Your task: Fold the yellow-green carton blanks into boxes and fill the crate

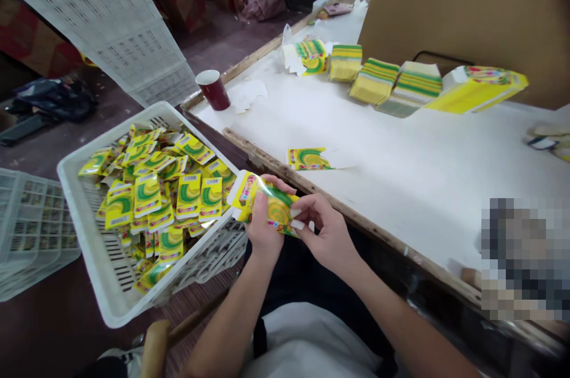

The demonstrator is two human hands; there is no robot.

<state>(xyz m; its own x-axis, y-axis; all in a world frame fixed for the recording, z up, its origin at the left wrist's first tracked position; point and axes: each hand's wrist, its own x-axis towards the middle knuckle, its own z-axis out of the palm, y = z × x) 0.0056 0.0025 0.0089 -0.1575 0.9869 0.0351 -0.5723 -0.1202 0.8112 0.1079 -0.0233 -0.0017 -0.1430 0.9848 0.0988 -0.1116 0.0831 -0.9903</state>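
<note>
Between my hands is a small yellow and green crayon box [279, 207], its white flap end pointing left. My left hand [262, 226] wraps around the box's middle. The thumb and fingers of my right hand [318, 221] pinch its right end. Whether anything is inside the box cannot be seen. Just beyond my hands, a flat yellow and green carton [309, 158] lies on the white table [276, 123]. To my left, a white plastic basket [113, 307] holds many similar small boxes [146, 194] in a loose heap.
A dark red mug [214, 90] stands at the table's left edge. Stacks of flat cartons [374, 81] and a bigger yellow box [478, 90] line the back, before a large cardboard sheet [467, 10]. White crates [35, 229] stand at far left. A wooden rim [356, 212] edges the table.
</note>
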